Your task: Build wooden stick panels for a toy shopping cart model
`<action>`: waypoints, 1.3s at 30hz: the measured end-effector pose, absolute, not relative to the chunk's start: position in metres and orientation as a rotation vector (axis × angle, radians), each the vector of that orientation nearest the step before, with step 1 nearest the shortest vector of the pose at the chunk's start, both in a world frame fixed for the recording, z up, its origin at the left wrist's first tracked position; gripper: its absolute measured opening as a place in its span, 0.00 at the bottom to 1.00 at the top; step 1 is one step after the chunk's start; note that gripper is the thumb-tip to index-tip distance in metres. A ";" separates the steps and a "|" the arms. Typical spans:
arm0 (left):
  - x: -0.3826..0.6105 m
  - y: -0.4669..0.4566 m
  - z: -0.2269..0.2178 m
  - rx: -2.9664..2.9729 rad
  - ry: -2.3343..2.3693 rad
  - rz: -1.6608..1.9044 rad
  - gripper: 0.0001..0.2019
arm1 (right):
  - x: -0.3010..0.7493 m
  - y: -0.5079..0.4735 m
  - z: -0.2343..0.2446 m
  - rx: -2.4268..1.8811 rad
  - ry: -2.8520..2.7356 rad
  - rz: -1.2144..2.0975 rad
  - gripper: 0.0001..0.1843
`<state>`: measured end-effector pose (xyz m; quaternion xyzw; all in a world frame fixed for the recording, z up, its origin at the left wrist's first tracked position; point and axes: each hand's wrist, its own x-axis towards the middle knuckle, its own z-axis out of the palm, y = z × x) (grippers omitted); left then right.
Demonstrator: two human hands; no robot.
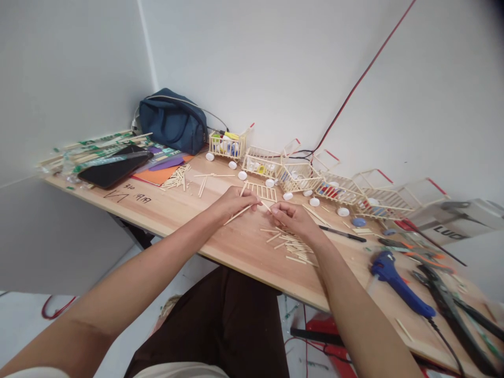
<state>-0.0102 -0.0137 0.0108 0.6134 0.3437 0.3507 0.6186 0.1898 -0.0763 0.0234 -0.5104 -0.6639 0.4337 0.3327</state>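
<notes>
My left hand (pixel 237 203) is closed in a pinch on thin wooden sticks; one long wooden stick (pixel 237 215) slants down toward the table's front edge. My right hand (pixel 290 216) pinches a short pale wooden stick (pixel 265 206), whose far end meets my left fingertips. Just behind both hands lies a flat ladder-like stick frame (pixel 263 191), partly hidden by my left fingers. A loose pile of short cut sticks (pixel 295 245) is spread on the table below my right hand.
Several miniature stick shopping carts (pixel 260 164) with white wheels line the back. At right lie a blue glue gun (pixel 403 283), a black pen (pixel 342 233) and black-handled pliers (pixel 444 304). A phone (pixel 114 165), orange paper (pixel 157 176), more sticks (pixel 176 177) and a blue bag (pixel 173 121) sit left.
</notes>
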 end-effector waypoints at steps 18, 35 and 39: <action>-0.011 -0.018 0.015 1.303 0.695 0.777 0.15 | 0.190 -0.071 0.022 -1.371 -1.768 0.978 0.19; -0.011 -0.016 0.013 1.272 0.714 0.780 0.11 | 0.191 -0.072 0.020 -1.359 -1.726 1.039 0.20; -0.012 -0.017 0.015 1.265 0.728 0.772 0.11 | 0.191 -0.072 0.021 -1.355 -1.713 1.041 0.21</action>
